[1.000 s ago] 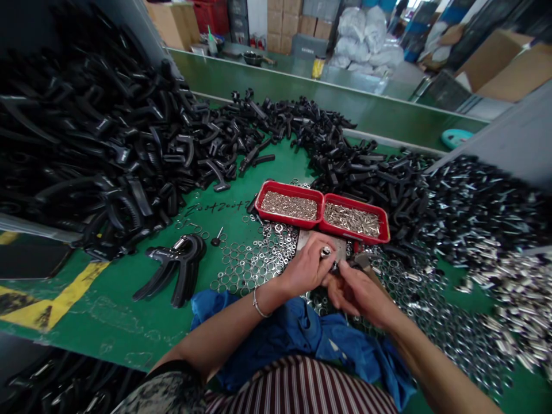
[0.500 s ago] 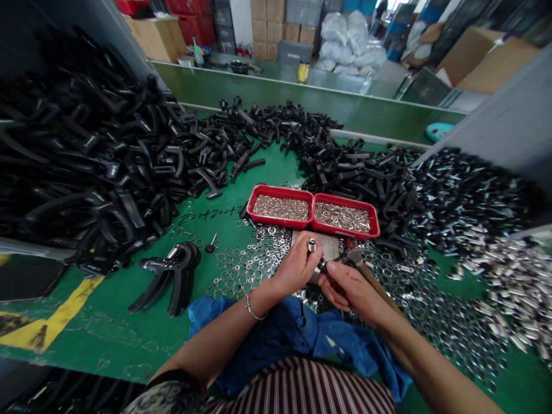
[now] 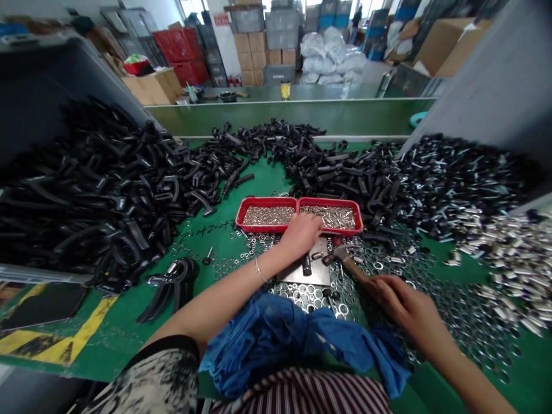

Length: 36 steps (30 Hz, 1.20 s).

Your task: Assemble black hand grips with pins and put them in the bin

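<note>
My right hand (image 3: 403, 302) is wrapped round the wooden handle of a hammer (image 3: 359, 271), whose head lies by the right side of a flat metal plate (image 3: 317, 277). My left hand (image 3: 304, 233) reaches over the front rim of the right red tray (image 3: 361, 225), its fingers drawn together and pointing down at small metal pins (image 3: 334, 217). The fingertips are partly hidden, and I cannot see what they hold. A black cylindrical part (image 3: 306, 264) rests on the plate below that hand, with a small silver cylinder (image 3: 318, 255) beside it.
The left red tray (image 3: 239, 221) holds small metal pieces. Metal rings (image 3: 233, 267) are scattered around the plate. Black plastic parts (image 3: 107, 190) are heaped left and behind; silver cylinders (image 3: 513, 259) lie right. A spring clamp (image 3: 183, 282) and a blue cloth (image 3: 267, 333) lie nearer me.
My hands were together over the plate with a small silver and black part. The left has moved to the right tray; the right has moved right and gripped the hammer. The view has tilted up.
</note>
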Motion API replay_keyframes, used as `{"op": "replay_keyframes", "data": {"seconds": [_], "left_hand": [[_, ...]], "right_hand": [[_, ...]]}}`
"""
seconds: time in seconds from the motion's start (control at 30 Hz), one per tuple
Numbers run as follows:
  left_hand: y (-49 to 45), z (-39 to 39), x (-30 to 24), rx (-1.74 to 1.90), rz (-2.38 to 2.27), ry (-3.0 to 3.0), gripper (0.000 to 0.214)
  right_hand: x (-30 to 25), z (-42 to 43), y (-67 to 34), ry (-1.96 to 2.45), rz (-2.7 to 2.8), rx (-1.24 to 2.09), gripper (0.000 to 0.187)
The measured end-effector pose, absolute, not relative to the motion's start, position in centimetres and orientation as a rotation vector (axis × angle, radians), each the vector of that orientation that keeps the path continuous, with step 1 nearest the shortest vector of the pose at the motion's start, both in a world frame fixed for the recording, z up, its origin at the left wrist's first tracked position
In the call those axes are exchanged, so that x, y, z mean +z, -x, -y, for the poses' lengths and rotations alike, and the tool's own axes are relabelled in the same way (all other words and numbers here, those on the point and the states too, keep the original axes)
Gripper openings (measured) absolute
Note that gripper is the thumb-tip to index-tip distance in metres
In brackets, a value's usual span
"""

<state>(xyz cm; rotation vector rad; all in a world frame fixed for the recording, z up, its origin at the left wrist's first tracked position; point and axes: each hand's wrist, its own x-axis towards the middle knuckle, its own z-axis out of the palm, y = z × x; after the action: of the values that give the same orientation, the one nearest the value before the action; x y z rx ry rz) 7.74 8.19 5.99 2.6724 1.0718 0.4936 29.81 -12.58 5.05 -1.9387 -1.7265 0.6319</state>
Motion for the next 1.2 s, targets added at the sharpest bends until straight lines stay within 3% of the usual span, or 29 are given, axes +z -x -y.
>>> {"op": "replay_keyframes", "data": {"seconds": [0.2, 0.4, 0.67, 0.87, 1.0, 1.07, 1.2], "left_hand": [[-11.6, -15.4, 6.5, -0.008, -1.183, -2.848, 0.016], [-11.9, -15.6, 5.1, -0.047, -1.192, -2.889, 0.021], [-11.0, -14.3, 5.6, 0.217, -1.363, -2.820, 0.027], [-9.8, -14.4, 5.6, 0.663, -1.246, -2.547, 0.019], [-7.4, -12.6, 6.6, 1.000, -0.998, -2.346, 0.017], [-5.6, -10.7, 6.9, 1.006, -0.959, -2.210, 0.013], [-2.4, -6.8, 6.3, 0.828, -1.000, -2.025, 0.010]], "right_hand": [[3.1, 12.6, -31.3, 1.930, 1.992, 0.342, 0.030], [1.1, 11.7, -31.4, 1.964, 2.107, 0.274, 0.038], [2.5, 9.7, -30.7, 2.038, 1.913, 0.731, 0.033], [4.3, 10.7, -29.2, 1.938, 1.669, 0.575, 0.029], [5.6, 12.3, -27.7, 1.815, 1.283, 1.156, 0.040], [5.8, 12.6, -27.0, 1.760, 1.133, 1.369, 0.043], [5.1, 11.9, -26.1, 1.714, 1.028, 1.365, 0.043]]}}
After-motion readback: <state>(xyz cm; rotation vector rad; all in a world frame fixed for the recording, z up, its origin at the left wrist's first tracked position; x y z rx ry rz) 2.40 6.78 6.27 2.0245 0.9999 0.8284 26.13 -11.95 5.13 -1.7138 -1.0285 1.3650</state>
